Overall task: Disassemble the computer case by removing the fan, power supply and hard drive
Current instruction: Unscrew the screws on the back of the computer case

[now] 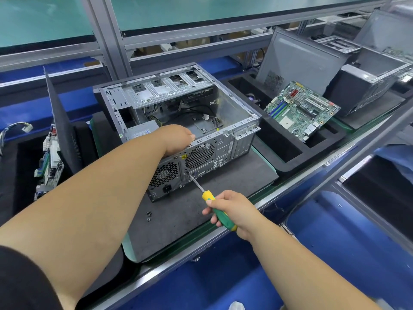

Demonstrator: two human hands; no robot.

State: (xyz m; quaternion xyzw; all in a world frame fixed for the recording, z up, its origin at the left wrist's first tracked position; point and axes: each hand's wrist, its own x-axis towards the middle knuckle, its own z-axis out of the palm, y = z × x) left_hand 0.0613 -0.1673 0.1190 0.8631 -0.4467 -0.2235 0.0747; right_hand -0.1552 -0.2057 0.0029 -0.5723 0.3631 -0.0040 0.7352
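Note:
The open computer case [223, 95] lies on a grey mat [190, 222], rear panel toward me. Its round fan grille [200, 155] sits in that panel, and the power supply [164, 179] fills the lower left corner. My left hand [176, 139] hooks over the top rim of the rear panel above the grille. The thumb lies on the rim, and the fingers drop inside out of sight. My right hand [232, 209] grips a green and yellow screwdriver [220, 213]. Its tip touches the rear panel just below and left of the grille. No hard drive is visible.
Two loose screws [148, 216] lie on the mat near the front. A black foam tray [279, 153] to the right holds a green motherboard [301, 110] and a leaning side panel [297, 61]. Another case [368, 88] stands beyond. A dark panel [64, 126] and a circuit board [50, 162] stand at left.

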